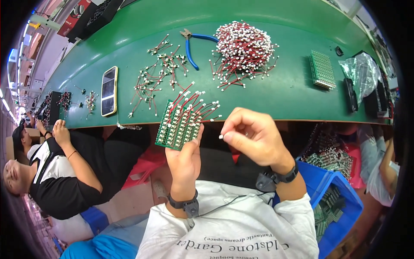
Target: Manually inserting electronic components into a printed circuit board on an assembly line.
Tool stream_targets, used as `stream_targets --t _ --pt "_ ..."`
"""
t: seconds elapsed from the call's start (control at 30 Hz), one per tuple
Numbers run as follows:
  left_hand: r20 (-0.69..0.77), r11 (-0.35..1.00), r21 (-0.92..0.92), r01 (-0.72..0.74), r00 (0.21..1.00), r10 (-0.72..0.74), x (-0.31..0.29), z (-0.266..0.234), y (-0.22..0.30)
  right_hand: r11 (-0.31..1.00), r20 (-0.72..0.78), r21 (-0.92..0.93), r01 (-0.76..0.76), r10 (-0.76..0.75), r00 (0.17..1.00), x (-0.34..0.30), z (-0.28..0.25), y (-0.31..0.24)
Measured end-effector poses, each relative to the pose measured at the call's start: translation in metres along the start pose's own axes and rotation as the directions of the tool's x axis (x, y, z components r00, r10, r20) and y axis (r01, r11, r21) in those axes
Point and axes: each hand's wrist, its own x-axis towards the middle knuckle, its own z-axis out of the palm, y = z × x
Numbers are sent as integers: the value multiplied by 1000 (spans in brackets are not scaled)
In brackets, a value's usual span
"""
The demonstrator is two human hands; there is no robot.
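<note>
My left hand [184, 166] grips a green circuit board panel [176, 129] by its lower right edge, tilted up in front of the bench edge. Rows of small white connectors cover the panel, and several short red cables [188, 100] stick out from its upper and right part. To the right of it, apart from the panel, my right hand [256, 138] is closed in a pinch. A small white plug [221, 137] shows at the thumb and fingertip; its wire, if any, is hidden by the fingers.
On the green bench [151, 34] lie a heap of red cables with white plugs [246, 47], blue-handled cutters [189, 52], small wired boards [161, 69], a phone [109, 91] and stacked green panels [322, 70]. A blue bin [351, 211] stands at right; a co-worker [64, 181] sits at left.
</note>
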Motion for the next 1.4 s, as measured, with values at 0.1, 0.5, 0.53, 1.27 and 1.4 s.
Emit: stream_targets --t 0.1,0.5,0.53,1.27,1.4 --pt "16 1000 10 10 1000 -11 0 -3 -2 900 24 -381 210 -218 976 -1 14 7" --pt "54 1000 5 -15 998 15 -6 -5 -4 476 78 -754 453 -620 781 15 35 64" --pt "49 1000 6 -16 999 16 -5 -4 -2 407 111 -780 476 -658 745 16 35 63" --pt "91 990 78 -121 989 114 -8 -14 -10 563 -11 -724 399 -587 809 21 37 72" --pt "106 980 98 -172 981 161 -7 -12 -11 561 -10 -735 381 -571 821 21 38 72"
